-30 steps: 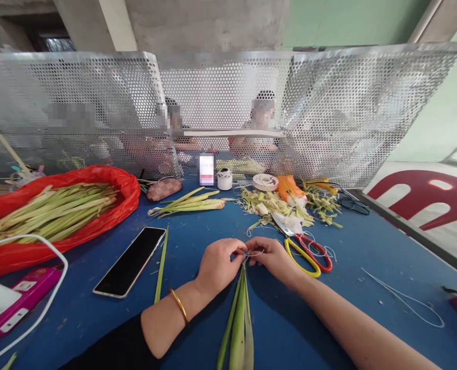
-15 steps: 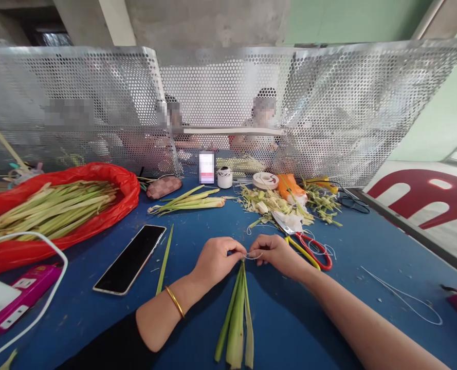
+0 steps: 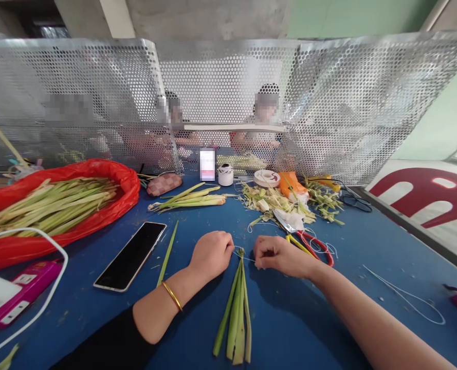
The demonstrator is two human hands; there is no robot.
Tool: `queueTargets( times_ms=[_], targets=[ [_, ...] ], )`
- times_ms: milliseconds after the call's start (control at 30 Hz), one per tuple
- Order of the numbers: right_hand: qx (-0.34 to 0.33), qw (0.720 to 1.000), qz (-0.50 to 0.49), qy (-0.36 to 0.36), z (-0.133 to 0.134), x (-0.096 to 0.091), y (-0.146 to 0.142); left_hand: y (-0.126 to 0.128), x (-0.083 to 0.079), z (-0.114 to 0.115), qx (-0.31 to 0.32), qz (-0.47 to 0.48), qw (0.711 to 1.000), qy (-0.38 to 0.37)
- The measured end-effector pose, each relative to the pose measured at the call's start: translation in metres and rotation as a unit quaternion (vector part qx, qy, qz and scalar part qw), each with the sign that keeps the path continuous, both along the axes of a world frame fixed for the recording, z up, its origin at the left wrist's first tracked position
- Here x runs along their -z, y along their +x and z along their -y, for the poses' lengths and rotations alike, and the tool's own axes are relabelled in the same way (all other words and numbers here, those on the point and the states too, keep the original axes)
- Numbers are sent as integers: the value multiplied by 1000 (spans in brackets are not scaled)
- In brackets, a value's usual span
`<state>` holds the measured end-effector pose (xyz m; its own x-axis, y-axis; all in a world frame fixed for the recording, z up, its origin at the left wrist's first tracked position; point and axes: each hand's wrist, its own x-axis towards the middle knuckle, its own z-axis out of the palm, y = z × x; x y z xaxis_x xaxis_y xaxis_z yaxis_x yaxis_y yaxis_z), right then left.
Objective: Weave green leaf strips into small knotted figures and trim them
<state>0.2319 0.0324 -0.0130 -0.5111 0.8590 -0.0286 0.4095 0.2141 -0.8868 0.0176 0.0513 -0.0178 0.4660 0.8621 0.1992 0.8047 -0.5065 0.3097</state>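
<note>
A small bundle of green plant leaves (image 3: 236,313) lies on the blue table in front of me, its narrow gathered end away from me and its wide ends fanned toward me. A thin white string (image 3: 248,259) passes around that gathered end. On the left of the bundle, my left hand (image 3: 213,253) is closed on one end of the string. My right hand (image 3: 276,254) pinches the other end on the right. Between the two hands the string looks stretched. A single green leaf strip (image 3: 168,252) lies left of my left hand.
Red-and-yellow-handled scissors (image 3: 309,244) lie beyond my right hand, near leaf scraps (image 3: 264,199) and a tape roll (image 3: 267,178). At left are a phone (image 3: 131,257), a power strip (image 3: 23,288) and a red bag (image 3: 130,187) of leaves. A perforated metal screen (image 3: 228,77) stands behind; people sit beyond it.
My hands have moved apart from the gathered end, left hand leftward and right hand slightly rightward. The string between them is now drawn out around the bundle.
</note>
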Motion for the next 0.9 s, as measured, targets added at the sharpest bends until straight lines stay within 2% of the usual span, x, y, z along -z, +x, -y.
queueTargets(
  times_ms=[67,167,233,333,400,533,567,600,633,700,800,833,900],
  targets=[
    [8,997,-76,-5,2,1,-5,0,2,0,-6,0,1000,2],
    [-10,979,-189,-75,5,5,-14,0,4,-1,-28,27,999,-15],
    [-21,974,-199,-111,6,9,-18,1,5,-2,-46,66,996,-35],
    [-3,979,-170,-113,4,16,-20,3,6,-3,-62,179,975,-113],
    [11,982,-161,-100,2,19,-20,6,5,-2,-70,279,935,-209],
    [15,986,-147,-84,0,21,-19,13,3,3,-56,449,806,-382],
    [15,986,-143,-81,0,22,-19,14,3,4,-49,468,784,-405],
    [13,987,-139,-77,0,21,-20,15,4,5,-46,473,775,-417],
    [12,988,-134,-73,1,21,-20,15,5,5,-44,465,779,-419],
    [8,992,-114,-56,2,21,-21,15,7,5,-30,415,826,-380],
    [6,997,-71,-9,4,21,-23,13,8,5,21,291,925,-244],
    [8,998,-57,3,4,21,-24,13,8,5,35,251,947,-196],
    [11,999,-37,13,6,20,-25,12,7,5,50,188,973,-128]
  ],
)
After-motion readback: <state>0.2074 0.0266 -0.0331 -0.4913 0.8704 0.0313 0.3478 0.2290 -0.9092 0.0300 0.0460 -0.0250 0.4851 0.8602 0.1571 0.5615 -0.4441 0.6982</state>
